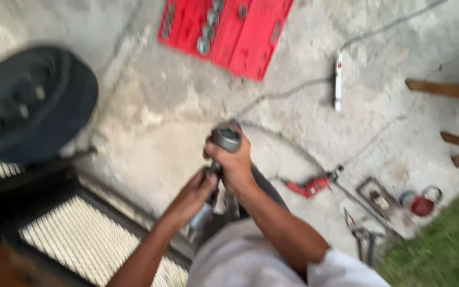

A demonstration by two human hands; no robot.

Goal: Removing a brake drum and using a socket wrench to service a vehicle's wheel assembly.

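Right hand: fingers curled tight around the grey, rounded top end of a power tool, gripping it from above.
Left hand: fingers wrapped closed around the lower part of the same tool, just under the right hand; the picture is blurred, so the exact hold is hard to make out.
Power tool: upright in the middle of the view, held above the concrete floor, its lower end hidden between the hands and the person's light clothing.
Red case: lies open and flat on the floor at the top, well apart from the hands; a row of round metal sockets sits in its moulded slots.
Red drill: lies on the floor just right of the right forearm, a cable running from it.
Small containers: a red round one and two paler ones beside it, near the grass; contents cannot be told.
Flat dark tray: rectangular, left of the containers, with small bits in it.
Black wheel: at the left, above a metal mesh panel.
White strip: long and narrow on the floor, cables at it.
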